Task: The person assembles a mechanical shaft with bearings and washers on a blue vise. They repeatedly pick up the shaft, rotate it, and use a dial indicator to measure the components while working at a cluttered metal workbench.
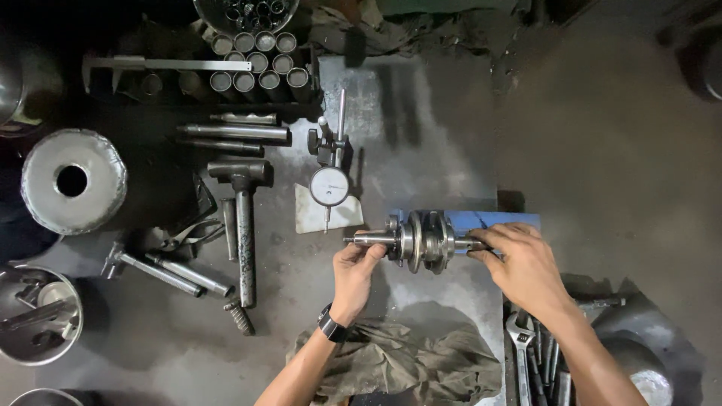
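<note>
Crankshaft (421,240) held level over blue block (519,219), 5 o'clock of dial gauge (329,186). Left hand (353,271) pinching left journal; right hand (523,263) gripping right end. Step, judged: seating for runout check. Next calls for steady support, gauge tip brought onto journal.

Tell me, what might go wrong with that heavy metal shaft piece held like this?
Both hands, left hand and right hand, grip only the crankshaft by its thin ends; it could slip and pinch fingers. The dial gauge stands close behind and might get knocked over.
</note>
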